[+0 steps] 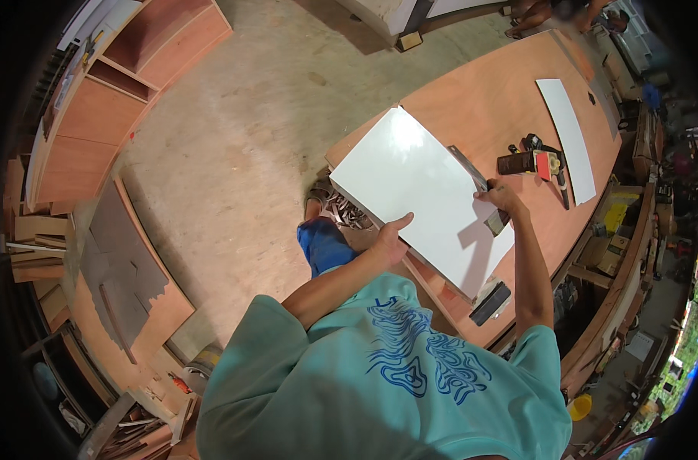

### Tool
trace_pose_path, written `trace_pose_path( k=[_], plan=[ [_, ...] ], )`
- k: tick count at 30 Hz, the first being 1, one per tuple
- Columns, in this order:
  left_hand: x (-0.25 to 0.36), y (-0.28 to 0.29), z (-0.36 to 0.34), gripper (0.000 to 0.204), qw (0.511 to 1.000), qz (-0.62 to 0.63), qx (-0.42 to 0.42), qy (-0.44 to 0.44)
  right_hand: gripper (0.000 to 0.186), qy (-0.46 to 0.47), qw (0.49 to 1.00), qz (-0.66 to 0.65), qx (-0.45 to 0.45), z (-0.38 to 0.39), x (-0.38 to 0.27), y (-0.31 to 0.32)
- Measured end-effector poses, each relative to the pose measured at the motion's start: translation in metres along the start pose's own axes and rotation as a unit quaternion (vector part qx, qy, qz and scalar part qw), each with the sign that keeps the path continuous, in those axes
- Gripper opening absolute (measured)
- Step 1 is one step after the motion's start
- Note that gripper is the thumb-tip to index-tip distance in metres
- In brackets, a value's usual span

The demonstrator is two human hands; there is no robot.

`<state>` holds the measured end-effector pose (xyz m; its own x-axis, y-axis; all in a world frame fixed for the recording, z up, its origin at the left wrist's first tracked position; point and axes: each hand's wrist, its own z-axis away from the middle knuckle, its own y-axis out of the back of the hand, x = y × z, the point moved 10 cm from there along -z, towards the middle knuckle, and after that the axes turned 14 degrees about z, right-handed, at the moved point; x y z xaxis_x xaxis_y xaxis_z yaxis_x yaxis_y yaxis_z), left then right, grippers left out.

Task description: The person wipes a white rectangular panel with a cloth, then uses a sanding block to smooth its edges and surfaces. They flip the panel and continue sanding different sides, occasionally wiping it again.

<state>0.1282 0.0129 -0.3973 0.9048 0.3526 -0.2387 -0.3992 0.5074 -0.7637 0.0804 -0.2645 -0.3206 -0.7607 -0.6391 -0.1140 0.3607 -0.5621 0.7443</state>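
Observation:
A white glossy board [401, 176] lies at an angle on the plywood worktable [471, 80], its left edge near the table's edge. My left hand [389, 239] grips that edge, thumb on top and fingers mostly hidden below. My right hand [501, 198] is closed on a long narrow metal tool [464, 165] along the board's right edge; its exact kind is unclear. A dark block-like tool [489, 303] rests by the board's lower corner. To the right are a dark container [515, 163], a red-and-yellow item [547, 169] and black tools.
A narrow white strip [565, 142] lies on the table's right. Plywood cabinets [108, 115] stand at left, above a leaning or lying plywood panel [119, 268]. A cluttered wooden shelf [617, 238] runs along the right. Another person [533, 19] is at the top right.

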Motion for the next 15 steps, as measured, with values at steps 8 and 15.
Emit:
trace_pose_path(
  k=[8,15],
  plan=[
    [0.011,-0.07,-0.027,0.044,0.994,-0.11,0.026,0.003,0.048,-0.007,0.99,-0.089,0.108,-0.004,0.025,0.021],
    [0.024,-0.094,-0.044,0.048,0.987,-0.152,0.05,-0.027,0.039,-0.068,0.972,-0.191,0.116,0.018,0.048,-0.016]
  ],
)
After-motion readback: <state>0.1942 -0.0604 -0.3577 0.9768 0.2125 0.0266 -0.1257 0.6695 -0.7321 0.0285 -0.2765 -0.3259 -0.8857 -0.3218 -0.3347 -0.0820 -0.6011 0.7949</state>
